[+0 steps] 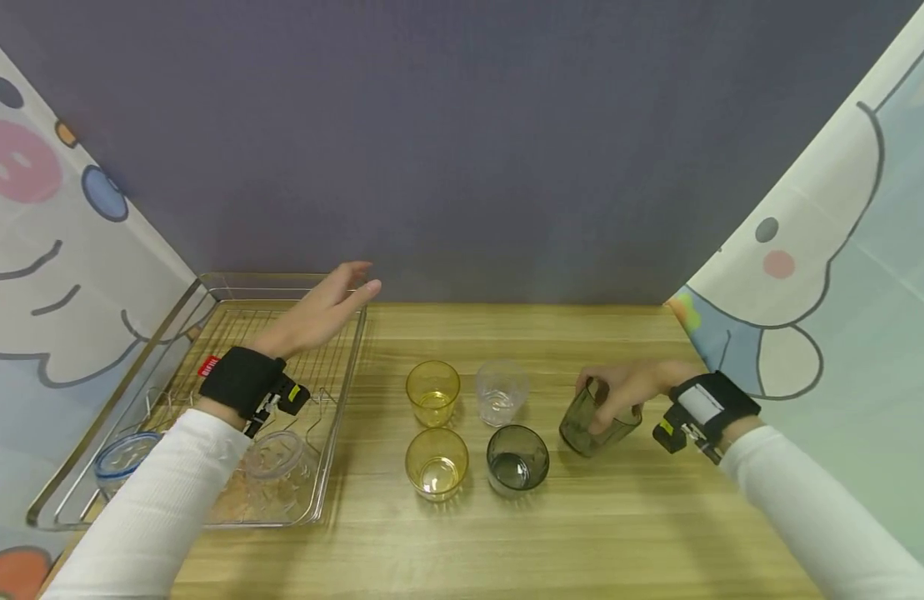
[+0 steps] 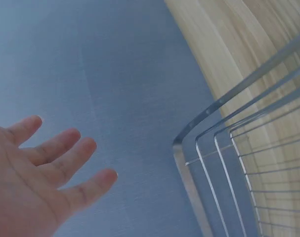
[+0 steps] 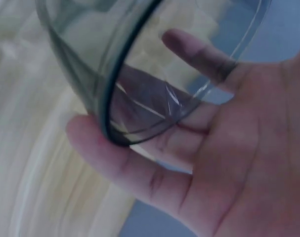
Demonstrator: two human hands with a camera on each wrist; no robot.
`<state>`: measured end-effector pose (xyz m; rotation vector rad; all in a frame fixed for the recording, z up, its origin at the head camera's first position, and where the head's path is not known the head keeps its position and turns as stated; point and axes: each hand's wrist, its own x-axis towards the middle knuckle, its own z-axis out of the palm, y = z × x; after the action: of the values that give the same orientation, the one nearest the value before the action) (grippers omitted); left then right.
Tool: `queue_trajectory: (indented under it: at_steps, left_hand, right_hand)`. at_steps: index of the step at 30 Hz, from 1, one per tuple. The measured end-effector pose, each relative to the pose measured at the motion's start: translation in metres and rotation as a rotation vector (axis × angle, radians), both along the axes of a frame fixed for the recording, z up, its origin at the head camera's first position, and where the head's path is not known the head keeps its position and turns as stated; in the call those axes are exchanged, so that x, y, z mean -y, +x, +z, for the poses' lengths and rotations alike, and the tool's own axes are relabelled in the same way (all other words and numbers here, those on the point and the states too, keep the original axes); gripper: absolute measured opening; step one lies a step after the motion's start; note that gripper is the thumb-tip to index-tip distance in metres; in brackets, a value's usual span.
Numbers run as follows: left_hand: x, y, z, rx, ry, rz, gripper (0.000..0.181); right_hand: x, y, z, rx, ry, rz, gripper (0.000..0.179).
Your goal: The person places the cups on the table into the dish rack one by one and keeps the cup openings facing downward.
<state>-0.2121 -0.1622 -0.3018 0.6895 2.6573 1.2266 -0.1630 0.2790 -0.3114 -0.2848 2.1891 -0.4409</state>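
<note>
My right hand [image 1: 630, 392] grips a dark grey drinking glass [image 1: 579, 427] by its side and rim, with the thumb inside its mouth. The glass tilts over the right half of the wooden table; whether its base touches the wood I cannot tell. In the right wrist view, fingers [image 3: 140, 177] lie along the outside of the glass near its rim. My left hand [image 1: 322, 312] hovers over the back right corner of a wire rack [image 1: 347, 392], fingers spread and relaxed, holding nothing. The left wrist view shows that palm [image 2: 21, 197] apart from the rack's metal rim [image 2: 189, 185].
Mid-table stand two yellow glasses [image 1: 433, 408], a clear glass [image 1: 501, 398] and another grey glass [image 1: 517, 471]. Inside the rack are a blue-rimmed container [image 1: 120, 457] and a clear glass container [image 1: 277, 471], partly behind my left forearm. A grey panel [image 1: 462, 167] closes off the table's back.
</note>
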Motion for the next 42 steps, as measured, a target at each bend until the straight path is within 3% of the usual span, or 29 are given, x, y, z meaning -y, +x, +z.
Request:
queue_trajectory:
  at_steps: [7, 17, 30, 42]
  left_hand:
    - [0.001, 0.001, 0.007, -0.061, -0.046, 0.025, 0.069]
    - [-0.017, 0.004, 0.006, -0.148, -0.108, -0.015, 0.073]
    - [-0.062, -0.002, 0.014, -0.349, -0.215, -0.042, 0.078]
    - [-0.103, -0.004, 0.009, -0.413, -0.349, -0.120, 0.079]
  right_hand:
    - [-0.018, -0.014, 0.013, -0.006, -0.106, -0.058, 0.069]
    - [-0.032, -0.028, 0.034, -0.111, -0.238, -0.110, 0.067]
    - [-0.021, -0.046, 0.049, -0.136, -0.242, -0.112, 0.068]
    - [0.010, -0.060, 0.049, -0.194, -0.238, -0.079, 0.072]
